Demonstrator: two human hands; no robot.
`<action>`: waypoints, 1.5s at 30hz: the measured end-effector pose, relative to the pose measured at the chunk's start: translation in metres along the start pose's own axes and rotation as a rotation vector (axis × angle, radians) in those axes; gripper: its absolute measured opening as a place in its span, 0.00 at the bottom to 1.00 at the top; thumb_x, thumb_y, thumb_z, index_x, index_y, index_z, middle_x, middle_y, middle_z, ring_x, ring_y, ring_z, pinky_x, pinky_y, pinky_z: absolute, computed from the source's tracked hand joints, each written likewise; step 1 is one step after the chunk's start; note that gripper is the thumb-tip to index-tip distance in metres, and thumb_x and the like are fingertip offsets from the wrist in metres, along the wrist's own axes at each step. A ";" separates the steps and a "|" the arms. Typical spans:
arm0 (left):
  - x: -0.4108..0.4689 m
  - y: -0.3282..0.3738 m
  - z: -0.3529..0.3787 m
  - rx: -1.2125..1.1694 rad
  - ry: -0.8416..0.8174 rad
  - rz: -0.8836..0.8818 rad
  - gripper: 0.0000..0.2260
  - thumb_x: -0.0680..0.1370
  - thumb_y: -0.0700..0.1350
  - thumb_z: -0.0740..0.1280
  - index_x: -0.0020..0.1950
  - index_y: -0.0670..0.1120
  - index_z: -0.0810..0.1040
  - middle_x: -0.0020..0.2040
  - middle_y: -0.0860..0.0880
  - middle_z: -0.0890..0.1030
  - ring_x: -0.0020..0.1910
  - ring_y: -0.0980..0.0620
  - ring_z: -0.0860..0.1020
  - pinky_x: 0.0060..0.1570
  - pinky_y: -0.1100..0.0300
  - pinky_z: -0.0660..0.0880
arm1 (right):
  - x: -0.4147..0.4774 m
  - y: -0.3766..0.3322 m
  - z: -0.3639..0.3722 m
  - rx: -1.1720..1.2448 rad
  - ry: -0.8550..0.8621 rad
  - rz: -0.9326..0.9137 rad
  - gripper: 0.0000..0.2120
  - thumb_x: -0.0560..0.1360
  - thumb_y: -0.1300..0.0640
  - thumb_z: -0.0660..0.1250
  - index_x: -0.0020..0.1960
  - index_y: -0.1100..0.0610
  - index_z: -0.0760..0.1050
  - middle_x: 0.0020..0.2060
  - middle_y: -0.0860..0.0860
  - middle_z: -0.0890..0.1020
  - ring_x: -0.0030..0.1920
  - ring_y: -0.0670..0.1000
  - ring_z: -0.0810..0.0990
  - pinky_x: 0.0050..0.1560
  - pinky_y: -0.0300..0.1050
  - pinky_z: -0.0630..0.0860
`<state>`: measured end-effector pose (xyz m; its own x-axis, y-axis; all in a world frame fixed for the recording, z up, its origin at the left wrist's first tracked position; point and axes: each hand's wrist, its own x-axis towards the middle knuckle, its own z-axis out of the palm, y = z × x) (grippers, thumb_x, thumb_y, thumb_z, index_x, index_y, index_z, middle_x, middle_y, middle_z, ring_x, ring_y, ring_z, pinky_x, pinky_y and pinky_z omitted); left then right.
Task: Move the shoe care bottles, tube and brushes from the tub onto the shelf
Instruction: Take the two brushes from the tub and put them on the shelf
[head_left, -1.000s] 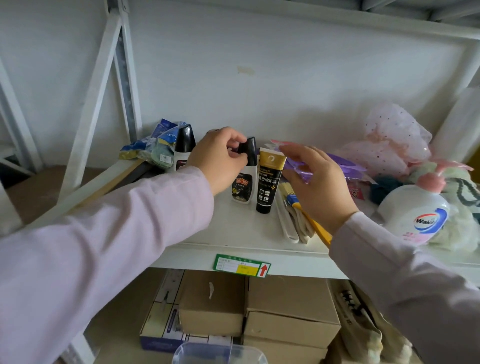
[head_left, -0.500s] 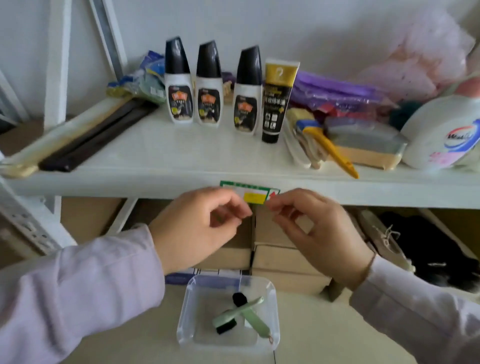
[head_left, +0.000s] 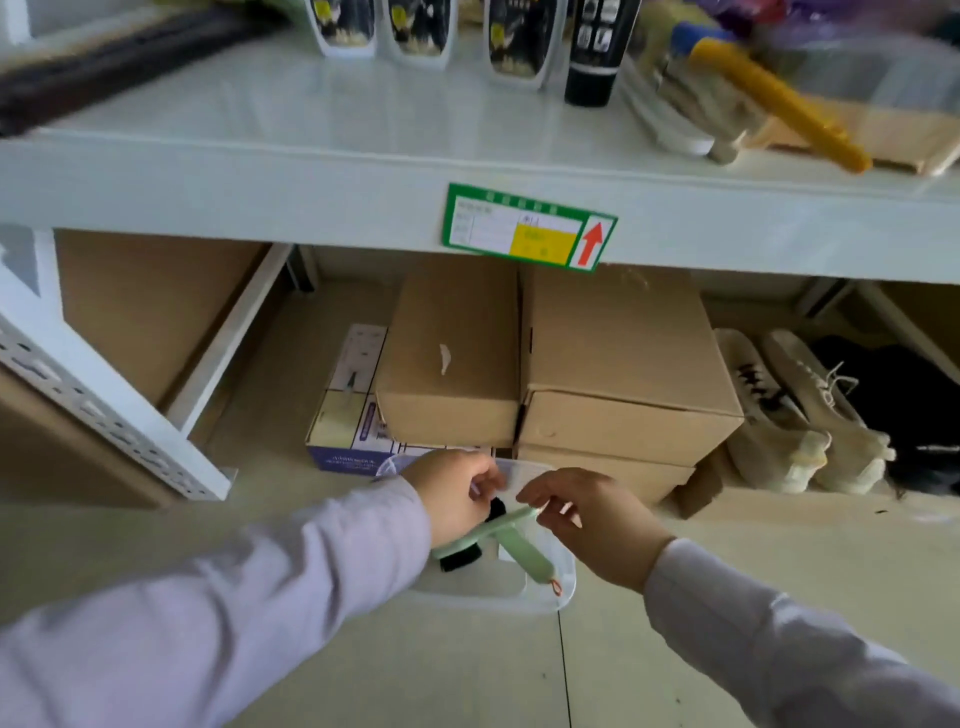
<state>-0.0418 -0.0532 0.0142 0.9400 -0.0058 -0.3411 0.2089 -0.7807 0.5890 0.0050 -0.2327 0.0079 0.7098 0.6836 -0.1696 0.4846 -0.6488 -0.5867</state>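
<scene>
White shelving filled the upper frame, and the shelf already carried three bottles, the black tube and a yellow-handled brush at upper right. Down at lower centre, the clear tub sat on the floor with two green brushes crossed inside. Your left hand and right hand were both in over it, fingers curled; your right fingers pinched at one handle's tip, though whether either grip had closed I couldn't tell. Last pickup, by my read: you needed a firm hold on each brush, then a lift up to the shelf.
</scene>
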 end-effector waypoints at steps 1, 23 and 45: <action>0.006 -0.004 0.008 0.002 -0.024 -0.027 0.14 0.76 0.38 0.61 0.58 0.49 0.79 0.55 0.53 0.82 0.46 0.57 0.76 0.47 0.72 0.66 | 0.001 0.005 0.007 0.002 -0.022 0.021 0.14 0.73 0.65 0.63 0.54 0.50 0.78 0.44 0.45 0.78 0.43 0.46 0.77 0.48 0.33 0.72; 0.070 -0.036 0.089 0.315 -0.172 0.017 0.16 0.77 0.37 0.60 0.64 0.46 0.75 0.67 0.47 0.73 0.67 0.46 0.71 0.68 0.57 0.66 | 0.022 0.036 0.078 -0.780 -0.240 0.019 0.14 0.75 0.55 0.58 0.58 0.56 0.73 0.52 0.57 0.81 0.58 0.59 0.72 0.60 0.51 0.65; -0.032 -0.003 -0.068 0.100 0.295 0.268 0.14 0.77 0.44 0.64 0.58 0.62 0.70 0.54 0.55 0.82 0.50 0.53 0.79 0.49 0.58 0.75 | -0.019 0.000 -0.049 -0.263 0.370 -0.064 0.10 0.75 0.58 0.62 0.54 0.50 0.78 0.47 0.49 0.85 0.46 0.55 0.82 0.44 0.47 0.79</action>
<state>-0.0546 -0.0083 0.0733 0.9977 -0.0491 0.0476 -0.0672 -0.8329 0.5493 0.0161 -0.2619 0.0499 0.7857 0.5909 0.1828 0.6130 -0.7044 -0.3579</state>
